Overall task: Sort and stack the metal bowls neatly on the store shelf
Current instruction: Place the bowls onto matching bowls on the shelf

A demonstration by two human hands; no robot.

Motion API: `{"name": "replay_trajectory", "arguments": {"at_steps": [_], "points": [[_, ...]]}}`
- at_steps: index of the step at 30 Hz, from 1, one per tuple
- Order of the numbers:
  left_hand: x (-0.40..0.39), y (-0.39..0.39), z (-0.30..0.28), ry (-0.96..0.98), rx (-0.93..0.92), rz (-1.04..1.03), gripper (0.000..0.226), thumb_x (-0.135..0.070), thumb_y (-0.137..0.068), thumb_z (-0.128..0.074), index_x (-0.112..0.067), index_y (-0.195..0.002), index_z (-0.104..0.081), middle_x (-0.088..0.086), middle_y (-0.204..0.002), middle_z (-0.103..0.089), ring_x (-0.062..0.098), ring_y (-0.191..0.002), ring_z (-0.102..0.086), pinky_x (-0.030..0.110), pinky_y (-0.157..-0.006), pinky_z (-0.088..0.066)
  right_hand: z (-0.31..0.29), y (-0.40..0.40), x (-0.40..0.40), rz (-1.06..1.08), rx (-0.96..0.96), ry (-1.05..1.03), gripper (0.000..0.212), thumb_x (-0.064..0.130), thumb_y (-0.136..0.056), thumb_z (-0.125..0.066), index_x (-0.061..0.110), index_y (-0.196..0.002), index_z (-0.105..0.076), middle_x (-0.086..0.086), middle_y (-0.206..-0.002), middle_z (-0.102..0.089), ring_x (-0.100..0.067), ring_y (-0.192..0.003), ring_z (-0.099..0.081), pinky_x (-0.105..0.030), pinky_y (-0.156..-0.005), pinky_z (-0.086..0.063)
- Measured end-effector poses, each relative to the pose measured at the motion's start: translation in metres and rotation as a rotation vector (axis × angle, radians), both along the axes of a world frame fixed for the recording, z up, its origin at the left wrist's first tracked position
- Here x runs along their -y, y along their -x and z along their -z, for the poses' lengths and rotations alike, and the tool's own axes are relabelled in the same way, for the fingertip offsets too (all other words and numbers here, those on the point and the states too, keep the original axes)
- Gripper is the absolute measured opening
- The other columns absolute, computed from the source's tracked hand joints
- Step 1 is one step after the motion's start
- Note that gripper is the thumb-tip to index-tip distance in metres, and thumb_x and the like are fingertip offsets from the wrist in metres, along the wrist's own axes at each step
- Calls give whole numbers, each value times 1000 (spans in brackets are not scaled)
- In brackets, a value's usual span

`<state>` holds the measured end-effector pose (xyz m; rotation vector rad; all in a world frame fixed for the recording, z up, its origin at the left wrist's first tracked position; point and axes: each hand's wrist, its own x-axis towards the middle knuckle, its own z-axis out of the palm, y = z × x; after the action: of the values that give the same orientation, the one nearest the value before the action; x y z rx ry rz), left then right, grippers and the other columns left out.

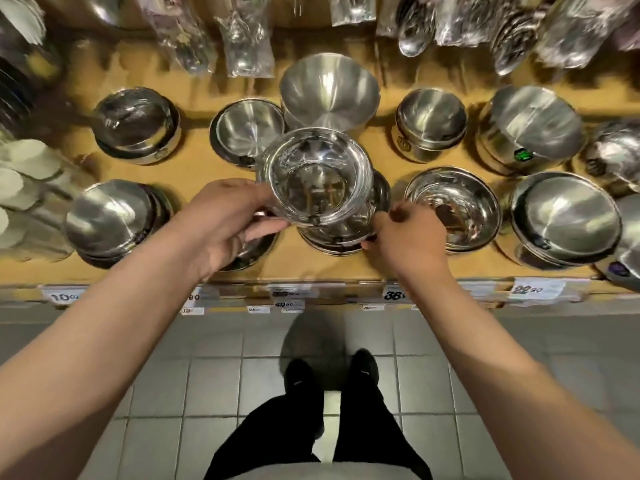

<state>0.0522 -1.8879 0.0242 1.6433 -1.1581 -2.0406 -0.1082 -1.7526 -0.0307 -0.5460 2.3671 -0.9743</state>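
Bowl stacks (453,209) crowd the shelf (194,168); bare lanes between rows; hanging packets (247,39) block above.

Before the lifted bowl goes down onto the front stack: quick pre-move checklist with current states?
1. Left hand grips the shiny, clear-looking lifted bowl at its rim: ok.
2. Lifted bowl upright, opening up: ok.
3. Lifted bowl sits over the front-centre stack of steel bowls: ok, roughly lined up.
4. Right hand steadies that stack at its right edge: ok, though its fingertips lie near the landing rim.
5. Size match between lifted bowl and stack: cannot tell.
6. Neighbouring shallow polished bowl clear of the path: ok, apart to the right.
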Motion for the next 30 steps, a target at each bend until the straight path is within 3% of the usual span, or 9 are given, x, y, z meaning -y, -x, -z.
{"name": "replay_trajectory", "arguments": {"at_steps": [2, 4, 9, 12, 15, 19, 25, 28, 30], "points": [[0, -2, 2, 4, -43, 22, 12, -3, -98, -59, 4, -91, -67, 13, -78, -77, 18, -71, -77, 22, -60, -62, 1, 0, 1, -4, -64, -34, 18, 21, -94, -62, 8, -86, -72, 1, -71, -65, -20, -74, -60, -24, -65, -36], [0, -2, 5, 13, -82, 39, 15, -5, -99, -58, 4, -90, -67, 12, -76, -77, 17, -70, -77, 25, -65, -63, 2, 0, 2, 18, -125, -33, 16, 20, -94, -63, 8, -99, -71, 0, -84, -64, -20, -85, -59, -23, -72, -36], [2, -1, 11, 31, -93, 107, 37, -4, -98, -59, -5, -66, -77, 9, -76, -78, 16, -73, -77, 31, -73, -61, 5, 5, 4, -25, -234, -9, 16, 18, -93, -64, 11, -106, -71, -1, -89, -69, -23, -96, -63, -25, -79, -38], [1, 2, 17, 6, -94, 118, 36, -1, -95, -60, -6, -64, -78, 12, -81, -79, 18, -76, -77, 30, -70, -62, 10, 7, 3, -69, -281, -24, 19, 18, -94, -62, 10, -107, -74, -7, -100, -75, -28, -101, -65, -25, -77, -35], [-2, 7, 21, 1, -58, 104, 19, 1, -93, -62, -1, -77, -73, 14, -82, -77, 18, -74, -76, 21, -61, -62, 12, 8, 3, -91, -310, -42, 19, 20, -95, -60, 10, -104, -74, -5, -98, -75, -27, -99, -66, -25, -77, -38], [-12, 10, 24, 45, -3, 65, 5, 1, -90, -66, 3, -88, -69, 20, -91, -73, 25, -83, -73, 22, -61, -62, 11, 10, 3, -137, -284, -73, 24, 26, -99, -56, 11, -107, -73, -8, -98, -75, -27, -98, -67, -28, -78, -42], [-22, 19, 22, 89, -6, 63, 7, 3, -94, -62, 3, -89, -67, 13, -79, -76, 16, -70, -75, 18, -56, -60, -5, 18, -9, -170, -308, 67, 31, 19, -101, -43, 5, -84, -65, -8, -81, -64, -26, -76, -53, -35, -65, -32], [-25, 26, 24, 120, 22, 58, 4, 3, -93, -62, 2, -93, -66, 13, -83, -76, 15, -68, -76, 18, -53, -58, -17, 20, -9, -190, -178, 191, 36, 27, -101, -45, 16, -69, -58, 2, -68, -58, -17, -66, -50, -34, -66, -39], [-26, 30, 28, 141, 46, 47, 6, 3, -93, -63, 2, -98, -66, 15, -92, -76, 15, -67, -76, 17, -51, -57, -18, 24, -7, -273, -193, 166, 28, 27, -98, -53, 16, -82, -72, -1, -79, -71, -23, -75, -64, -42, -77, -53]]}}
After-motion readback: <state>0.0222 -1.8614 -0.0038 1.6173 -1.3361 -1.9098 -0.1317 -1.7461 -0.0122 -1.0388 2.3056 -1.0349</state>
